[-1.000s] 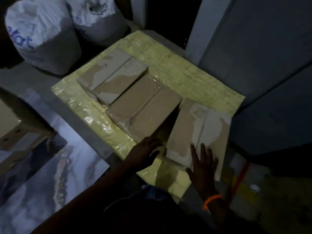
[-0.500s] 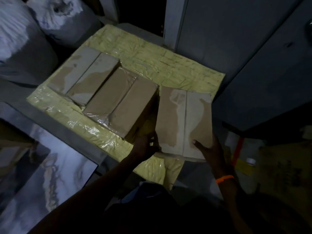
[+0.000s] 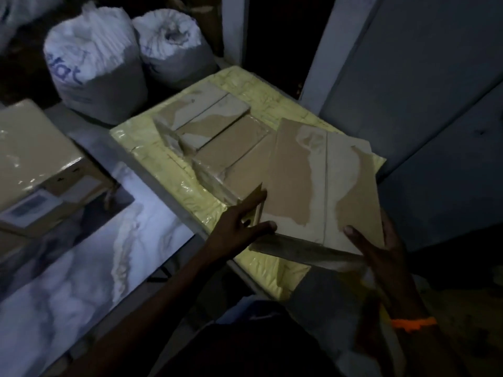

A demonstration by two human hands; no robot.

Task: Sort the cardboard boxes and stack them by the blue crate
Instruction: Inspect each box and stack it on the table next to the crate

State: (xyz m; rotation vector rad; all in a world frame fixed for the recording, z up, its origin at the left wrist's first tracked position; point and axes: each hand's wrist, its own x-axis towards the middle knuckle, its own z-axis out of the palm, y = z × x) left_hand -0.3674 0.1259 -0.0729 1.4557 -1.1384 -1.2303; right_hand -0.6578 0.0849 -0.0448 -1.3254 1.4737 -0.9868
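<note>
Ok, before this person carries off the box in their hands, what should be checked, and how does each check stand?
1. Left hand gripping the held box at its near left corner: ok.
2. Right hand gripping its near right corner, thumb on top: ok.
3. Near edge of the held box raised off the yellow wrapped surface: ok.
4. Far edge free of the middle box: cannot tell, the two overlap in this view.
5. Blue crate in sight as the target: not ok, it is out of view.
</note>
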